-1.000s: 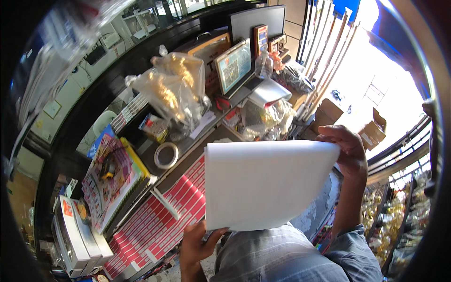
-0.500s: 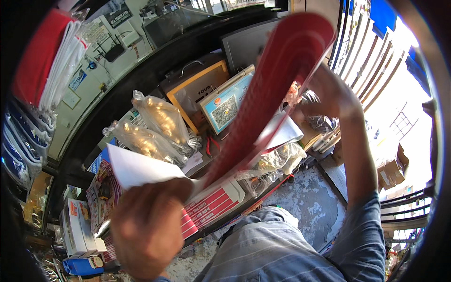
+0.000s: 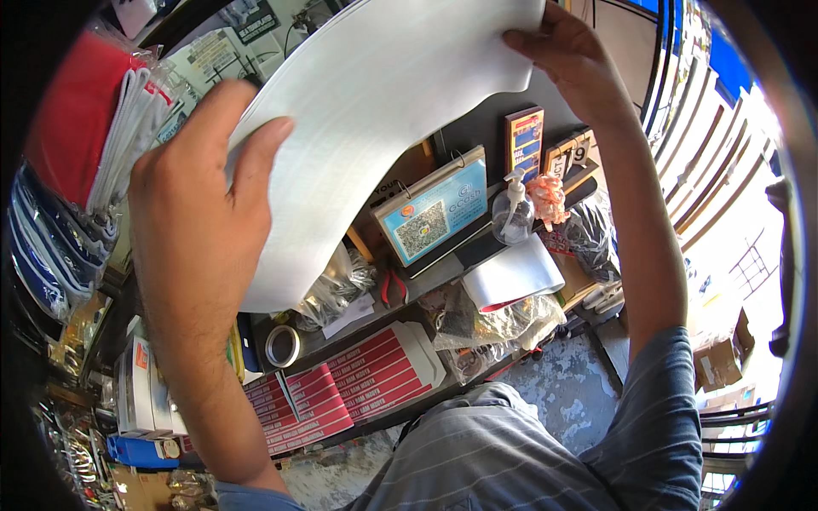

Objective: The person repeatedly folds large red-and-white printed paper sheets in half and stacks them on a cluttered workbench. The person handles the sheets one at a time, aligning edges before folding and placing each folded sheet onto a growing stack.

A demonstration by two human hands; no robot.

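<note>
A large white sheet (image 3: 366, 119), perhaps more than one layer, is held up and curved in front of me, above the counter. At its left edge my left hand (image 3: 200, 192) grips it between the thumb and fingers, with the back of the hand toward me. My right hand (image 3: 575, 64) pinches the far right corner, thumb on the white face. Beneath the sheet lie red-and-white striped printed sheets (image 3: 375, 362) on the counter. The sheet hides part of the counter's back, including most of the clear bags there.
A ring-bound stand with a square code (image 3: 423, 228), a clear pump bottle (image 3: 514, 217) and a curled white sheet (image 3: 515, 277) stand on the counter. Red-handled pliers (image 3: 394, 288) and a tape roll (image 3: 282, 347) lie nearer. Bagged red cloth (image 3: 72, 119) is at the left.
The sheet has turned from its red side to its white side and been raised and spread. My left hand has risen from low down; my right has moved up and back.
</note>
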